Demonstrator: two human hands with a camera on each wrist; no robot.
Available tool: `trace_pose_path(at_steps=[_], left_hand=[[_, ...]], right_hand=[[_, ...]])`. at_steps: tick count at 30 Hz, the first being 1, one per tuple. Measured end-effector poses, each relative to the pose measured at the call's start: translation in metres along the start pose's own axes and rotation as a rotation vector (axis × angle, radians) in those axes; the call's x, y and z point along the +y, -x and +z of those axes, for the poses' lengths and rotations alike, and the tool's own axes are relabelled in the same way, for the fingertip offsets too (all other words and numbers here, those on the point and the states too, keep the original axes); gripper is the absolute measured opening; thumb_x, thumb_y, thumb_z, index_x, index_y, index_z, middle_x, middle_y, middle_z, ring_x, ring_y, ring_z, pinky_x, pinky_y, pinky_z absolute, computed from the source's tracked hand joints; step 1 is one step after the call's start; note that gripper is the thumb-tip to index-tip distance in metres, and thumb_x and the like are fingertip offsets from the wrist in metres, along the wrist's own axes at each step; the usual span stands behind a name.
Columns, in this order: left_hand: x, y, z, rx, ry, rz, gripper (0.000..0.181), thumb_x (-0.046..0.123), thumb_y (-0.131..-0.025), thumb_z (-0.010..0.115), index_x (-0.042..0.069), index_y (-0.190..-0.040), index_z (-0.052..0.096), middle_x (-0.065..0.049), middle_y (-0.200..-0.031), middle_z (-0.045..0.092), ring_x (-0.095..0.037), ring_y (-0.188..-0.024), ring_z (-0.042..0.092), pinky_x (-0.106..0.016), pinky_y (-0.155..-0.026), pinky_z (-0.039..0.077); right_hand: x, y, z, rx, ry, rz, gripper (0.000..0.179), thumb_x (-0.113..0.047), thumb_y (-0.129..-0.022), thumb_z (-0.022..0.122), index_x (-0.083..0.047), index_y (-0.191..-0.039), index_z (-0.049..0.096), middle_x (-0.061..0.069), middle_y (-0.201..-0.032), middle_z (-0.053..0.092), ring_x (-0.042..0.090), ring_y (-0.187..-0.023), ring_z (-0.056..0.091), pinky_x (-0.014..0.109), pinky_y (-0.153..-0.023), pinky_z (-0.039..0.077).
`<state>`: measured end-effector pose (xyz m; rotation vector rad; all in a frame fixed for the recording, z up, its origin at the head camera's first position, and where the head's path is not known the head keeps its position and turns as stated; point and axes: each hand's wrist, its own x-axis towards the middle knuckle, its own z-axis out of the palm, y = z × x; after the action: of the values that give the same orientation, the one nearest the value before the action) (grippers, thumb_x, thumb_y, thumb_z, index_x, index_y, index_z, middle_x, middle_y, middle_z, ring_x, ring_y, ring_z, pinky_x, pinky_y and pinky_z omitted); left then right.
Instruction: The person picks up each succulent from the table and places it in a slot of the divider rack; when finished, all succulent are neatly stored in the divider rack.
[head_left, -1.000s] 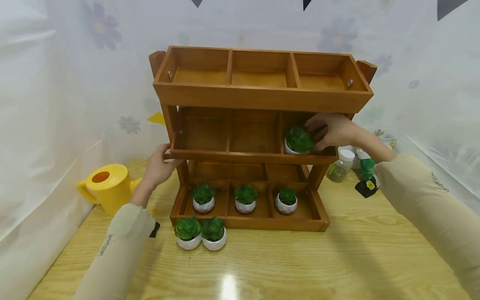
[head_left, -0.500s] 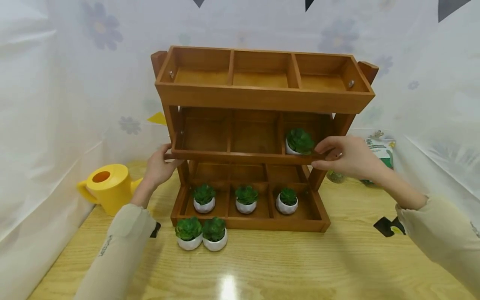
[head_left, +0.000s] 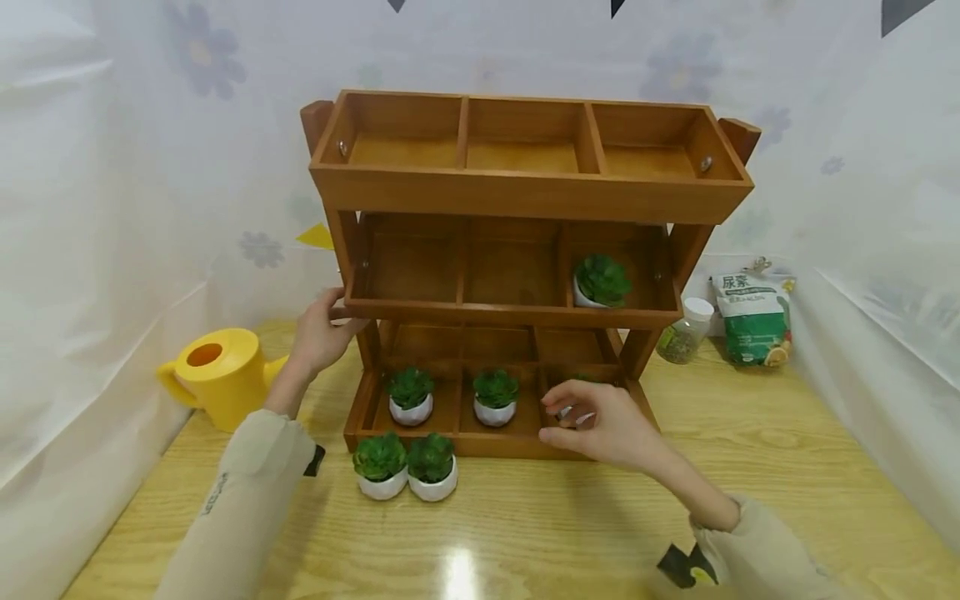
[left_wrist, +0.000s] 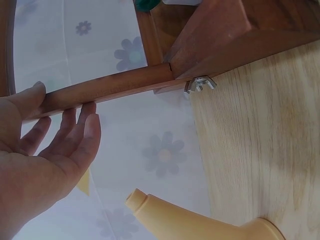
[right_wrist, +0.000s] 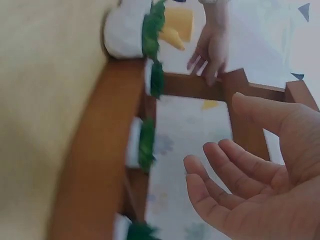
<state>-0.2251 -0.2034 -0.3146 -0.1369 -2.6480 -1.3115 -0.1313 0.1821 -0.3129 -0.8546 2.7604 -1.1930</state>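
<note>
A three-tier wooden plant stand (head_left: 525, 193) has trays split into compartments. My left hand (head_left: 322, 333) holds its left upright post (left_wrist: 100, 90), thumb on one side and fingertips on the other. My right hand (head_left: 603, 425) is in the air before the bottom tray, fingers loosely bent, holding nothing; it mostly hides the plant in the right compartment. A potted succulent (head_left: 602, 282) sits in the middle tray's right compartment. Two more, a left succulent (head_left: 411, 393) and a central succulent (head_left: 495, 396), stand in the bottom tray. Two white-potted succulents (head_left: 380, 465) stand side by side on the table.
A yellow watering can (head_left: 225, 379) stands left of the stand. On the right are a white-lidded jar (head_left: 684, 333) and a green and white bag (head_left: 753, 321) closed with a clip. White flowered sheeting (head_left: 112, 208) encloses the wooden table (head_left: 570, 542).
My right hand has let go of the succulent in the middle tray's right compartment, drawn back, then moved down and left before the bottom tray. My left hand stays on the stand.
</note>
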Motion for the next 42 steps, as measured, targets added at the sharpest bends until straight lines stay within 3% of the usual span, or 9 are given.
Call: trace_pose_path(at_steps=[6,9,15,22,27,33,36,42], left_hand=[[-0.001,0.0,0.0,-0.001,-0.002,-0.002,0.058,0.023,-0.097,0.058,0.003,-0.146,0.035,-0.025,-0.14,0.044,-0.043,-0.12,0.05,-0.053,-0.084,0.052],[0.0,-0.001,-0.001,0.002,0.002,0.0,0.058,0.022,-0.097,0.058,0.003,-0.146,0.035,-0.025,-0.14,0.043,-0.043,-0.121,0.05,-0.053,-0.084,0.052],[0.003,-0.001,0.0,0.014,0.004,0.011,0.057,0.019,-0.096,0.06,0.001,-0.145,0.036,-0.026,-0.139,0.045,-0.044,-0.12,0.051,-0.054,-0.086,0.051],[0.0,-0.001,0.001,0.007,-0.003,0.0,0.058,0.021,-0.097,0.059,0.001,-0.146,0.035,-0.026,-0.14,0.043,-0.044,-0.12,0.05,-0.053,-0.085,0.052],[0.002,-0.001,0.003,0.004,-0.003,-0.01,0.059,0.022,-0.097,0.059,0.001,-0.146,0.034,-0.026,-0.14,0.043,-0.044,-0.121,0.05,-0.053,-0.086,0.051],[0.001,0.0,0.002,-0.003,-0.007,-0.008,0.059,0.022,-0.097,0.058,0.001,-0.147,0.034,-0.026,-0.141,0.042,-0.044,-0.121,0.049,-0.054,-0.086,0.051],[0.001,0.001,0.002,-0.005,-0.01,-0.006,0.059,0.022,-0.097,0.058,0.001,-0.147,0.033,-0.026,-0.141,0.042,-0.044,-0.121,0.049,-0.054,-0.086,0.051],[0.0,0.001,0.002,-0.006,-0.019,-0.016,0.059,0.023,-0.097,0.058,0.002,-0.147,0.034,-0.026,-0.14,0.043,-0.044,-0.121,0.049,-0.054,-0.087,0.05]], right_hand=[[0.006,-0.001,0.057,-0.022,-0.096,-0.009,0.033,-0.023,-0.081,0.078,-0.003,-0.105,0.067,0.011,-0.099,0.069,0.022,-0.081,0.066,0.03,-0.067,0.055],[0.005,-0.004,0.079,-0.054,-0.119,0.028,0.037,-0.024,-0.081,0.078,-0.001,-0.108,0.066,0.013,-0.102,0.069,0.027,-0.085,0.066,0.037,-0.071,0.056],[-0.005,-0.012,0.103,-0.147,-0.11,0.088,0.049,-0.028,-0.082,0.077,0.002,-0.118,0.062,0.014,-0.109,0.066,0.032,-0.097,0.062,0.045,-0.081,0.052],[-0.011,-0.022,0.13,-0.078,-0.018,0.05,0.061,-0.032,-0.079,0.08,0.001,-0.126,0.058,0.011,-0.114,0.065,0.027,-0.101,0.062,0.035,-0.082,0.052],[-0.015,-0.027,0.143,-0.027,0.035,0.08,0.066,-0.04,-0.076,0.081,-0.006,-0.128,0.058,0.005,-0.113,0.066,0.024,-0.102,0.062,0.035,-0.085,0.051],[-0.022,-0.031,0.149,0.037,0.092,0.137,0.064,-0.045,-0.067,0.086,-0.009,-0.114,0.063,-0.004,-0.089,0.064,0.012,-0.075,0.058,0.025,-0.061,0.047],[-0.023,-0.031,0.151,0.046,0.097,0.136,0.061,-0.043,-0.066,0.087,-0.009,-0.11,0.064,-0.005,-0.082,0.062,0.009,-0.068,0.054,0.023,-0.055,0.043],[-0.021,-0.031,0.15,0.026,0.063,0.122,0.061,-0.041,-0.067,0.086,-0.007,-0.112,0.064,0.001,-0.095,0.067,0.017,-0.081,0.062,0.026,-0.065,0.049]])
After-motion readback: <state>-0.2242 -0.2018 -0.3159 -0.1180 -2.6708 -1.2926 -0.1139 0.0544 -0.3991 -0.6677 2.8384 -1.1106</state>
